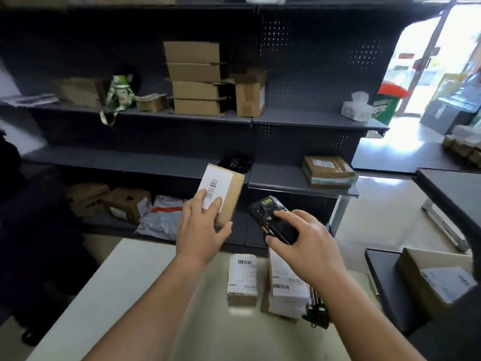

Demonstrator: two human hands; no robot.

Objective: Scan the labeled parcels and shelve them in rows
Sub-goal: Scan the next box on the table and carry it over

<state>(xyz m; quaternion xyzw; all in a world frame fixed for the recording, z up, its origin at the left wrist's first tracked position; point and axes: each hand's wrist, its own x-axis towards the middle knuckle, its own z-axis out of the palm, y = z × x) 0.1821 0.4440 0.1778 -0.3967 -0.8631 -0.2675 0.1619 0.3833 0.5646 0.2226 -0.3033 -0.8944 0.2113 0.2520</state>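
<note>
Cardboard stack (194, 79) on shelf (299, 118) behind held parcel (230, 194), scanner (263, 208); parcels (242, 280) on table (130, 295).

Pale surface (130, 295), near: small parcel (242, 280) beside larger parcel (286, 290), far right. Dark shelf (299, 118) behind: stacked boxes (195, 79), middle.

No words or numbers can be read, all too blurry. Only black bar codes show on white labels: the box (230, 198), the small parcel (242, 281) and the bigger parcel (286, 290) on the table (145, 295).
</note>
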